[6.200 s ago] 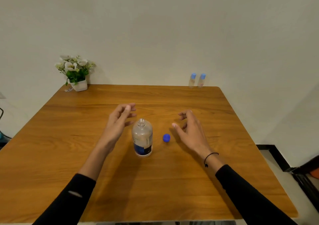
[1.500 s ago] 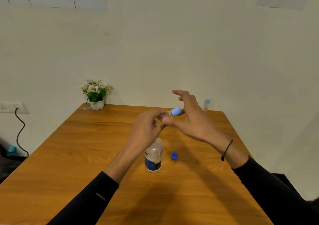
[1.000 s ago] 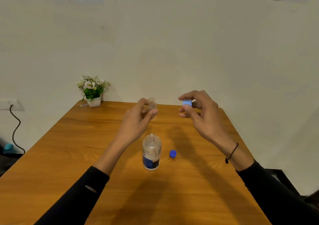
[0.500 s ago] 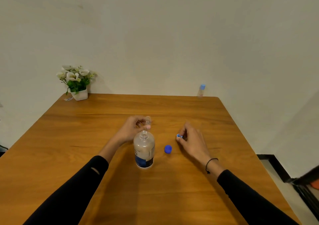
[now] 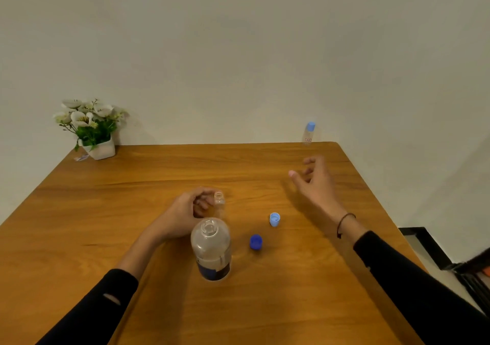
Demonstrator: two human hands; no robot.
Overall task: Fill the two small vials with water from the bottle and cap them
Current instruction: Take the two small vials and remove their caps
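2 vials, neither filled: left hand [image 5: 185, 213] grips small clear uncapped vial [image 5: 219, 199] upright behind open plastic water bottle [image 5: 211, 249]; its light-blue cap [image 5: 274, 219] lies on wooden table [image 5: 79, 238]. Right hand [image 5: 316, 179], empty, fingers loose, near capped second vial [image 5: 308, 133] at far edge. Pouring, capping remain.

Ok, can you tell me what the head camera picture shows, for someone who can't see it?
A person's left hand holds an uncapped small vial behind an open water bottle on a wooden table. Two blue caps lie nearby; the right hand reaches toward a capped vial.

Dim, warm light; soft shadows, wide-angle bending at edges.
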